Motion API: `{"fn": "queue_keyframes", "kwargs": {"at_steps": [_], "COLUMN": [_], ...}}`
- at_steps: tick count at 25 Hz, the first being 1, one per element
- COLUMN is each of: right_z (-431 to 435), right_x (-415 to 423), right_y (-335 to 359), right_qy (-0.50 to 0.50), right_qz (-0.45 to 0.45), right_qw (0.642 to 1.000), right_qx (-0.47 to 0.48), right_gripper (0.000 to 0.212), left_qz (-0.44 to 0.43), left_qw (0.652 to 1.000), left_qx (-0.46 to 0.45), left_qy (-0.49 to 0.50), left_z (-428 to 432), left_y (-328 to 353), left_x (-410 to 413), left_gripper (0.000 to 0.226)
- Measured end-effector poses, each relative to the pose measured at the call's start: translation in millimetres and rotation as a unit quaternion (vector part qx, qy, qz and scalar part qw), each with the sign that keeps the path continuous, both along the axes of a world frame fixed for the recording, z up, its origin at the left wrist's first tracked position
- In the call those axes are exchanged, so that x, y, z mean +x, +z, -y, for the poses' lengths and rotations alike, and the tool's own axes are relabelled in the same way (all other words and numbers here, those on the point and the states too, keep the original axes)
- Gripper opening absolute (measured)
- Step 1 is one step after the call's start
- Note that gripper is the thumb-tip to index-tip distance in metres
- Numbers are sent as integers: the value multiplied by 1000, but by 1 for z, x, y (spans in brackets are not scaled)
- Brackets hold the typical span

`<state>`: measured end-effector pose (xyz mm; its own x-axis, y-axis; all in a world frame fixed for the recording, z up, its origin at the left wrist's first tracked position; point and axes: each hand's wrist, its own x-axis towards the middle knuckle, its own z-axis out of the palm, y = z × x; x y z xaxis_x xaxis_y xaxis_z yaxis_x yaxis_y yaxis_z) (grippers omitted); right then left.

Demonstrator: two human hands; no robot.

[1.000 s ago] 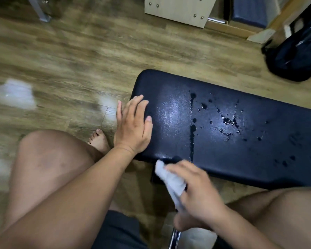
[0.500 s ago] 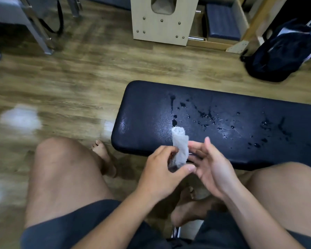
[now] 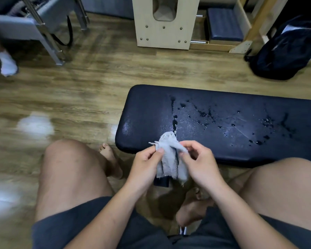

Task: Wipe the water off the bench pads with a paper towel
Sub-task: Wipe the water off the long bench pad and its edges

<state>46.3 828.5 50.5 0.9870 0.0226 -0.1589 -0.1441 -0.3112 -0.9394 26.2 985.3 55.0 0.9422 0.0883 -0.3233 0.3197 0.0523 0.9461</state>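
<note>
A crumpled paper towel [image 3: 171, 159] is held between both hands at lower centre of the frame, just in front of the near edge of the bench pad [image 3: 147, 112]. Its left edge is pinched by the left hand [image 3: 144, 165] with thumb and fingers; its right side is pinched by the right hand [image 3: 199, 163], fingers curled over the fabric. The towel looks to be partly opened out, hanging down between the two grips. It is judged that the towel is being unfolded before wiping; no wipe has been made yet, since the water is untouched.

The water droplets [image 3: 203, 115] lie up and to the right of the hands, spread across the pad's top from the centre of the frame toward the right edge. A thin streak [image 3: 173, 112] runs toward the pad's near edge, ending just above the towel. The pad's long axis runs left to right across the frame, so a stroke would likely be carried rightward along it. The right hand is nearer to most of the droplets; the streak sits about between the two hands.

Nothing is seen on the pad between towel and water. Bare knees flank the hands at lower left and lower right. A dark backpack [image 3: 285, 51] lies on the floor at upper right, a pale wooden box [image 3: 162, 29] at top centre, a grey metal frame [image 3: 43, 27] at upper left; all are well apart from the pad.
</note>
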Motion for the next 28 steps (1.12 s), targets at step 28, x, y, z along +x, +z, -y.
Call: {"fn": "queue_keyframes", "kwargs": {"at_steps": [28], "right_z": [63], "right_x": [39], "right_y": [2], "right_qy": [-128], "right_qz": [-64], "right_qw": [971], "right_qx": [-191], "right_gripper": [26], "left_qz": [23], "left_qw": [970], "left_qx": [222], "left_qy": [-92], "left_z": [21], "left_y": [-23], "left_x": [24], "left_gripper": [14]}}
